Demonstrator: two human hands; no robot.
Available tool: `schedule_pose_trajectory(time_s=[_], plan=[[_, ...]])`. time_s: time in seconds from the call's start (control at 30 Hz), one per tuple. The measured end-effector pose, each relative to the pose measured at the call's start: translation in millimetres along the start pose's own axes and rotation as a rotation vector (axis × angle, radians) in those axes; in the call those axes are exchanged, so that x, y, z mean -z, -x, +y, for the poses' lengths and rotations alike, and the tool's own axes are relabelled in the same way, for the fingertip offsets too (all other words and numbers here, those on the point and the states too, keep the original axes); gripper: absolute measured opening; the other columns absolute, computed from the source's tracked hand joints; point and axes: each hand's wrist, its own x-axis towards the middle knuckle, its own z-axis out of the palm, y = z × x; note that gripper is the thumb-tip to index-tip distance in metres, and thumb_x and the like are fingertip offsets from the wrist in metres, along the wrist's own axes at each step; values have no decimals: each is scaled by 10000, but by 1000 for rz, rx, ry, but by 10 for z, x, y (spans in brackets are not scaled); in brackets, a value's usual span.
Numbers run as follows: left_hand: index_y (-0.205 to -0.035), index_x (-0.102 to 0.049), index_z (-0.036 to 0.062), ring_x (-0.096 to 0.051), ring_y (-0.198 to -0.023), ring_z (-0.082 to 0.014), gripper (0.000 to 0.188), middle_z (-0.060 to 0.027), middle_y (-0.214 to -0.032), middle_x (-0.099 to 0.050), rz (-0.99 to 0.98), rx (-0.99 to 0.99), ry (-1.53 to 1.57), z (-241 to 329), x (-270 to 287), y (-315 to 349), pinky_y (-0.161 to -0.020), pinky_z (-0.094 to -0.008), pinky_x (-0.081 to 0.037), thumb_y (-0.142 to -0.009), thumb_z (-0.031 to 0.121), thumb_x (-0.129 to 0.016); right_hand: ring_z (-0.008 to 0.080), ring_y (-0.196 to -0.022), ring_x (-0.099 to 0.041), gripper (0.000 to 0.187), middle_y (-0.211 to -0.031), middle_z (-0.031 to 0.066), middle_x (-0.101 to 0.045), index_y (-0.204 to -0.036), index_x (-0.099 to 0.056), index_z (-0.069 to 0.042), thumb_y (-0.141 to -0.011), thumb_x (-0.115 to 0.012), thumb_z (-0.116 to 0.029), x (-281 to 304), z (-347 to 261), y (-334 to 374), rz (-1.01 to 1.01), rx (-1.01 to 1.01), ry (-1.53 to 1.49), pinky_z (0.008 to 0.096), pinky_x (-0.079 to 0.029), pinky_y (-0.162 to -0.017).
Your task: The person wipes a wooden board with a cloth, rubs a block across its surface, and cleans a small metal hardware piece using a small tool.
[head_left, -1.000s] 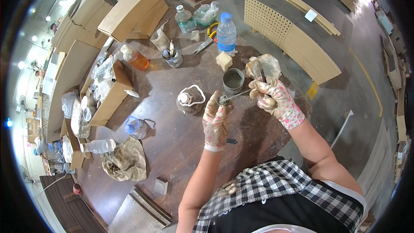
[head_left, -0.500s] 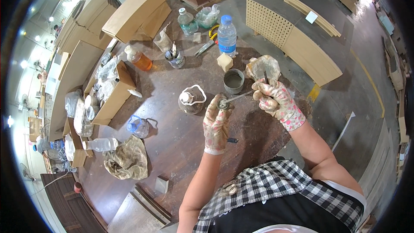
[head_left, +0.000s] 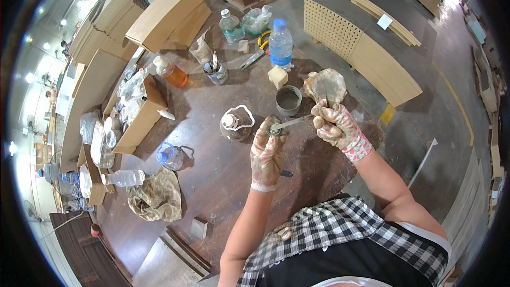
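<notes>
My left hand (head_left: 267,155), in a stained glove, is closed around a small round cap (head_left: 274,128) with grey paste in it. In my gloved right hand (head_left: 340,131) is a thin, flat, pale spatula (head_left: 291,123), pinched by its end and slanting left so its tip rests at the cap. A slim dark tool also sticks up from the right fingers; its kind is unclear. Just beyond the hands stands a dark cup (head_left: 288,107) with grey residue inside. A crusted, pale, shallow piece (head_left: 325,86) lies beyond my right hand.
On the brown table (head_left: 223,175) are a sponge block (head_left: 277,76), a blue-capped water bottle (head_left: 280,48), a handled jug (head_left: 232,129), a bottle of amber liquid (head_left: 172,73), scissors (head_left: 252,59) and a crumpled cloth (head_left: 156,195). Cardboard boxes (head_left: 139,122) line the left side.
My right hand has tilted slightly, and the spatula now lies a little flatter with its tip still at the cap. The left hand has hardly moved.
</notes>
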Motion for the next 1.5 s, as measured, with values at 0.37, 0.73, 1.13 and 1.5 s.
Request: schedule_pose_trajectory(time_s=[0.37,0.73,1.13,1.5], plan=[[-1313,-399,-16,-557,-969,-166,540,-66,-1135,-542,3,0,43,-45,14,-80,-867,-272,-469,-841,74,-648,109,-572,-573,106,-876,125,-652,-981,-610,-41,-896,-575,-93,131,37,-69,-22,47,57,184,-402,-414],[-1308,-407,-16,-574,-984,-189,484,-73,-1126,-551,111,32,6,-92,186,-108,-885,-287,-477,-869,52,-599,97,-566,-561,136,-807,106,-634,-973,-598,-65,-888,-613,-170,409,5,-153,216,157,552,187,-419,-486],[-1297,-437,-1,-553,-1093,-210,487,-104,-1257,-516,126,71,12,-31,148,15,-850,-227,-506,-844,10,-615,94,-560,-549,114,-827,97,-654,-954,-591,-67,-911,-574,-171,613,202,-289,232,250,643,218,-441,-499],[-1290,-443,-3,-593,-1001,-165,496,-108,-1197,-552,124,80,-1,-28,151,62,-815,-210,-530,-836,30,-640,95,-544,-554,159,-830,117,-666,-988,-602,-34,-901,-585,-165,630,209,-238,234,250,771,213,-438,-489]])
